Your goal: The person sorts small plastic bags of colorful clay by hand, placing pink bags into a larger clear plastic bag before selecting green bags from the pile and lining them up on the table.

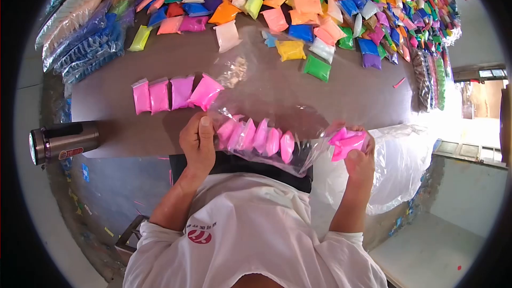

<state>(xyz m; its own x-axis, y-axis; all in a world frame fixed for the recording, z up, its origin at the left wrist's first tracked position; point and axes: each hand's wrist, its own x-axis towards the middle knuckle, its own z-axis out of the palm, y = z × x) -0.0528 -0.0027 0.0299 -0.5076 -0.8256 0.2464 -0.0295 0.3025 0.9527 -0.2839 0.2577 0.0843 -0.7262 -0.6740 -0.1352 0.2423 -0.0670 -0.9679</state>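
Observation:
A clear plastic bag stretches between my two hands at the table's front edge. Inside it stands a row of several pink packets. My left hand pinches the bag's left end, thumb on top. At the bag's right end, my right hand is closed around pink packets; how many it holds is hard to tell. Beyond my left hand, several more pink and purplish-pink packets lie side by side on the table, the rightmost one tilted.
Many colourful packets are heaped along the far side of the brown table. Filled clear bags are stacked far left. A metal flask lies at the left edge. White plastic sheeting hangs at the right.

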